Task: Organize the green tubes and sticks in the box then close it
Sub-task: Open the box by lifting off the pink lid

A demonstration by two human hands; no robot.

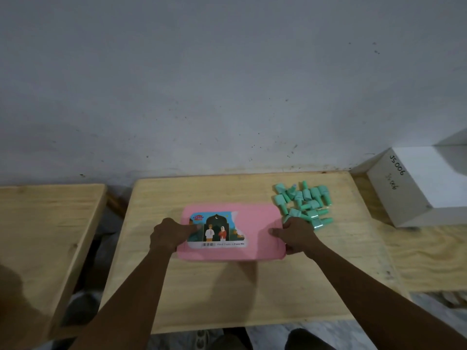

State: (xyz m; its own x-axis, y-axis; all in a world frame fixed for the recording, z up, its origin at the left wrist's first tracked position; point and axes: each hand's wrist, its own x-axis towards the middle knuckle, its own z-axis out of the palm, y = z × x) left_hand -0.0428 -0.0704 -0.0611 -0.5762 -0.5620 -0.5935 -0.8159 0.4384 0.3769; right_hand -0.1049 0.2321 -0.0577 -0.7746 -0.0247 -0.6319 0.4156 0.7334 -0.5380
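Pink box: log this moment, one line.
box: closed | left hand: grips left edge | right hand: grips right edge | tubes: piled outside

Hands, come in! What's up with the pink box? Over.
Left hand and right hand grip closed pink box. Green tubes piled outside, by right hand.

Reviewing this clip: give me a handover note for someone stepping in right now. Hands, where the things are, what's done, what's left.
Left hand: grips the left end of the pink box, thumb on top.
Right hand: grips the right end.
The box lies flat on the table, lid on.
Green tubes: loose heap on the table just right of the box.
Done: nothing packed, as far as can be seen.
Left: take the lid off, arrange the tubes inside, close.
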